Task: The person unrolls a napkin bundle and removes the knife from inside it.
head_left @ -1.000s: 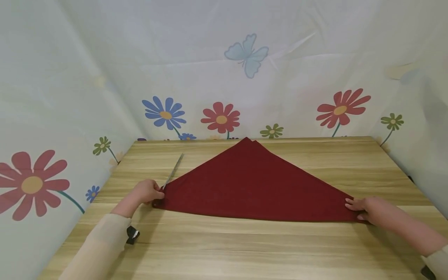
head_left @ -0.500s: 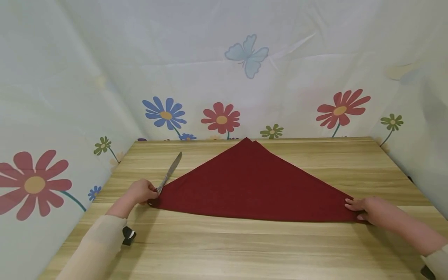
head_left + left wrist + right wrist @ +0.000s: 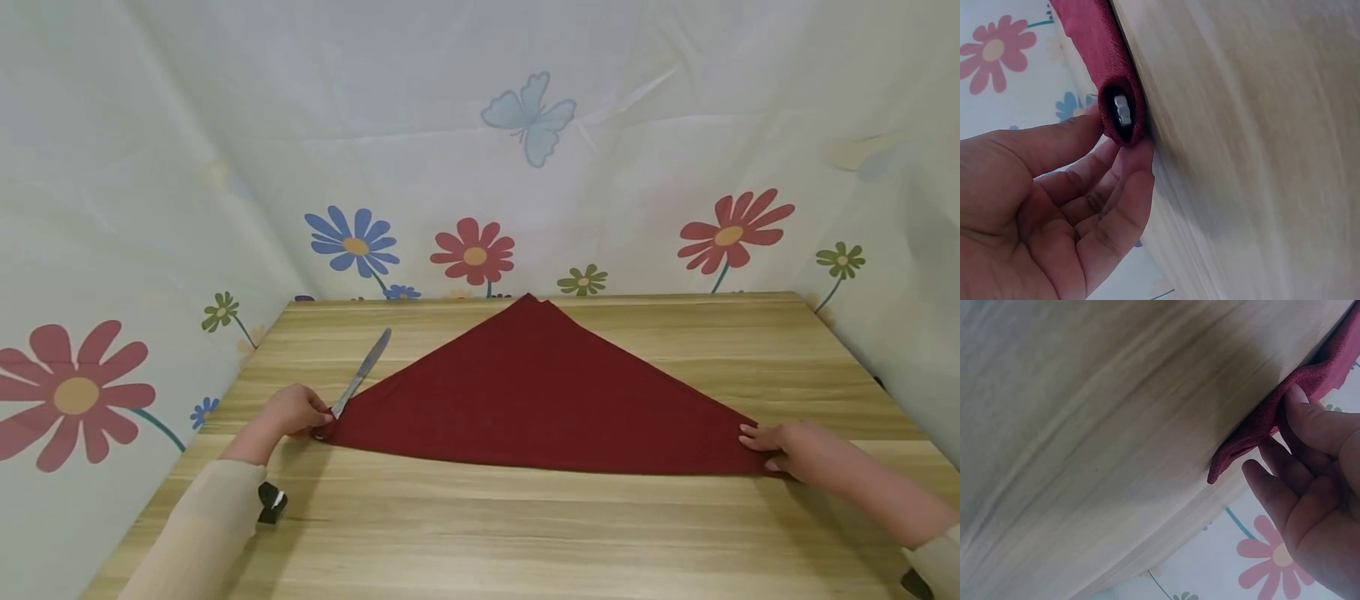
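A dark red cloth napkin (image 3: 540,400) lies folded into a broad triangle, its point toward the far edge. At its left corner my left hand (image 3: 294,410) pinches the cloth, which wraps the handle of a silver table knife (image 3: 365,367). Its blade sticks out over the wood toward the back. In the left wrist view the metal handle end (image 3: 1122,110) shows inside the rolled cloth, thumb on one side and fingers on the other. My right hand (image 3: 806,450) holds the right corner between thumb and fingers; in the right wrist view a cloth tip (image 3: 1219,469) pokes past the fingers.
The wood-grained table (image 3: 525,533) extends around the napkin on every side. Pale sheeting (image 3: 637,183) printed with flowers and a butterfly stands behind the table and at both sides. A small black device (image 3: 272,502) sits at the left wrist.
My left hand has shifted slightly left, drawing the napkin's left corner with it. The knife blade has turned from edge-on to showing its flat side. My right hand has stayed put.
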The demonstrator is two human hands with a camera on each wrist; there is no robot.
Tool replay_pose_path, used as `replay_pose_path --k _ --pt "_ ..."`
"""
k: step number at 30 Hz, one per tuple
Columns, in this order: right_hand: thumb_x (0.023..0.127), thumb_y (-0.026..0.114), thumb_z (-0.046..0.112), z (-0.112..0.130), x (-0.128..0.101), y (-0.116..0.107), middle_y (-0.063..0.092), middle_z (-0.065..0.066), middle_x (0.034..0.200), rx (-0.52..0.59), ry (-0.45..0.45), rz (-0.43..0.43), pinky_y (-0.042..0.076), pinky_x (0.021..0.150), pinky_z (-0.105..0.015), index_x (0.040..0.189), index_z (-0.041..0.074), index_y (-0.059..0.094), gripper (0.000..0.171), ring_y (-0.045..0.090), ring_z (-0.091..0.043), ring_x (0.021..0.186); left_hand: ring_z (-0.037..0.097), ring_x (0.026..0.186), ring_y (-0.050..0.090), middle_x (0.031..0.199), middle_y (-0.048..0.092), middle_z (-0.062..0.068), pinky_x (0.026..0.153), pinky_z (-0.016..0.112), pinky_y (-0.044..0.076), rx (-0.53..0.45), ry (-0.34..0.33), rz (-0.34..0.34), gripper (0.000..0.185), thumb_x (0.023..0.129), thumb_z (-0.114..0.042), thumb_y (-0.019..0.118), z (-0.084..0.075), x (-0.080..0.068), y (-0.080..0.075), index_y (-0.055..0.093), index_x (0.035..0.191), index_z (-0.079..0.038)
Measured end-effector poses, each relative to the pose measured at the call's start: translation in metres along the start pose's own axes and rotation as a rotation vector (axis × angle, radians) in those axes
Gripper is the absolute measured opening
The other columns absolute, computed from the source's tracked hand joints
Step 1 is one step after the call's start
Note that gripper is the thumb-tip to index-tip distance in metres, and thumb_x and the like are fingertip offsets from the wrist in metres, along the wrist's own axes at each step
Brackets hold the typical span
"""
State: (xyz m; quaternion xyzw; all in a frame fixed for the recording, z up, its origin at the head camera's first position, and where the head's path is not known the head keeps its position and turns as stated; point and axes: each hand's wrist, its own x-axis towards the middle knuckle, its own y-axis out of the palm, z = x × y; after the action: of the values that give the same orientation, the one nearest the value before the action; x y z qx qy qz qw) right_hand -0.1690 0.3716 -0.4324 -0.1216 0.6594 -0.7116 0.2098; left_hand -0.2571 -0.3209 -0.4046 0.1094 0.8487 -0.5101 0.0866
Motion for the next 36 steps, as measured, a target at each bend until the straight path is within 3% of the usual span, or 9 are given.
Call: replay_pose_path --k 12,16,19,26,36 --pt "0.079 0.079 0.004 0.003 0.001 -0.001 0.068 -0.031 0.126 0.008 0.013 0.017 0.06 0.084 -0.048 0.12 -0.008 0.072 0.043 0.068 -0.051 0.11 0.008 0.054 0.052 0.06 0.058 -0.003 0.054 0.024 0.047 0.004 -0.001 0.002 0.022 0.091 -0.016 0.073 0.0 -0.002 -0.003 0.067 0.084 0.004" --pt "0.079 0.079 0.004 0.004 0.001 -0.003 0.068 -0.031 0.126 0.001 0.009 0.015 0.06 0.084 -0.046 0.119 -0.008 0.072 0.043 0.068 -0.05 0.11 0.01 0.053 0.046 0.056 0.049 -0.005 0.053 0.025 0.042 0.072 0.001 -0.014 0.033 0.088 -0.027 0.079 -0.009 -0.003 0.001 0.059 0.071 -0.007" --pt "0.079 0.079 0.003 0.003 0.002 -0.003 0.068 -0.031 0.125 0.005 0.004 0.02 0.061 0.084 -0.045 0.119 -0.009 0.072 0.043 0.068 -0.05 0.11 0.011 0.055 0.045 0.056 0.049 -0.005 0.054 0.025 0.039 0.122 0.016 -0.045 0.039 0.083 -0.025 0.083 -0.014 -0.004 0.005 0.053 0.062 -0.011" --pt "0.08 0.078 0.004 0.002 0.001 0.0 0.069 -0.03 0.125 0.005 -0.008 0.015 0.061 0.084 -0.041 0.119 -0.008 0.072 0.042 0.069 -0.048 0.11 0.015 0.063 0.053 0.063 0.061 0.003 0.058 0.026 0.042 0.166 0.03 -0.098 0.021 0.079 -0.012 0.079 -0.016 -0.004 0.008 0.061 0.072 -0.002" --pt "0.079 0.079 0.005 0.002 0.0 -0.001 0.069 -0.03 0.125 -0.005 -0.011 0.001 0.061 0.084 -0.042 0.119 -0.008 0.072 0.042 0.068 -0.048 0.111 0.008 0.051 0.054 0.056 0.063 0.0 0.053 0.023 0.047 0.143 0.025 -0.049 0.014 0.082 -0.011 0.065 -0.01 -0.007 -0.004 0.071 0.077 0.001"
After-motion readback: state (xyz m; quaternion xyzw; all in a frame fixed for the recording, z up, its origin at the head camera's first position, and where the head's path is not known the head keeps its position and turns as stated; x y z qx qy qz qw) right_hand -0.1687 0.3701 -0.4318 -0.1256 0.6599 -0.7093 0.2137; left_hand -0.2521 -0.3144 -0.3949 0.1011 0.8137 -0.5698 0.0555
